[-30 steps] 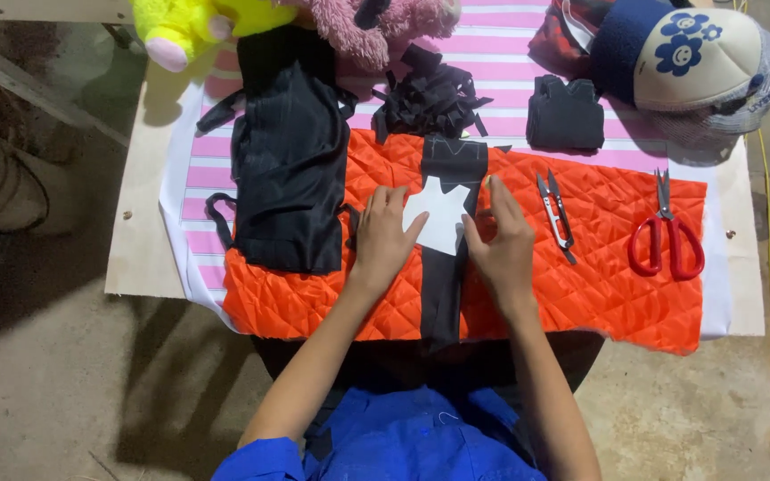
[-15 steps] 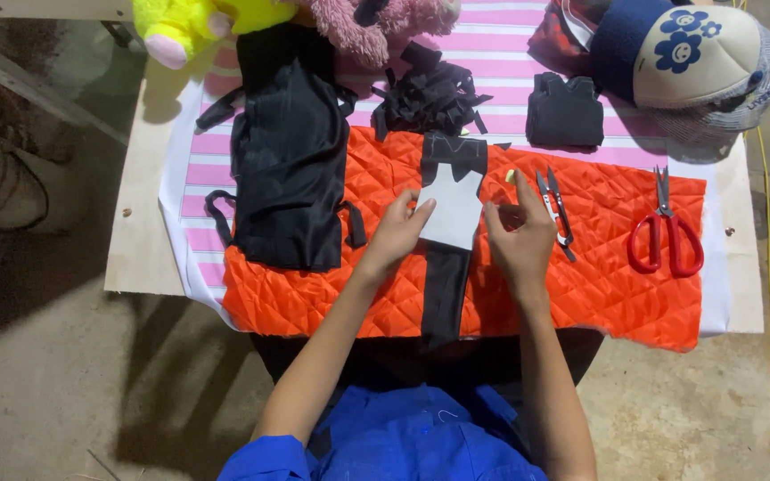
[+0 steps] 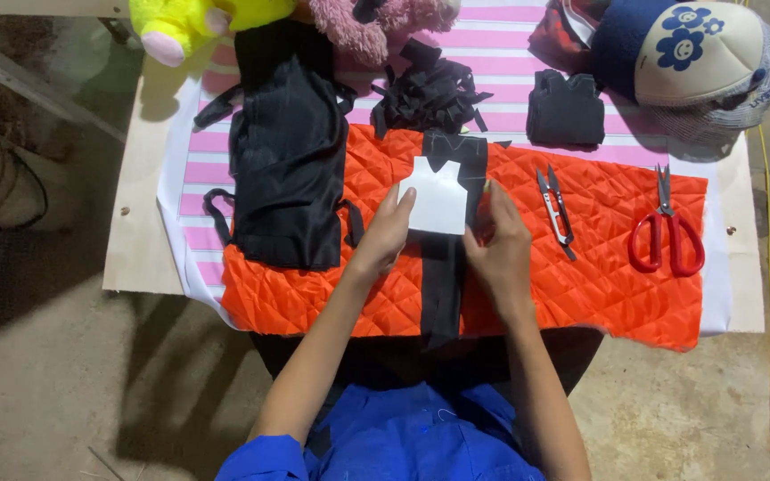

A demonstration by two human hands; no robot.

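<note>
A white paper pattern [image 3: 438, 198] is held flat on a strip of black fabric [image 3: 448, 240] in the middle of the frame, over an orange quilted cloth [image 3: 599, 258]. The left hand [image 3: 387, 233] is pressed against the pattern's left edge with fingers spread flat, nothing being gripped. The right hand [image 3: 498, 245] is set at the pattern's right edge; something small and yellowish seems to be pinched in its fingertips, though what it is cannot be told.

The pattern appears already placed and lined up near the strip's upper end. No traced line or cut can be seen on the strip, so marking and cutting are judged still to be done. The thread snips [image 3: 556, 209] and the red scissors [image 3: 664, 233] lie untouched to the right. Black cut pieces [image 3: 566, 109] and scraps [image 3: 427, 93] lie in the upper part, which suggests that other pieces are already cut.
</note>
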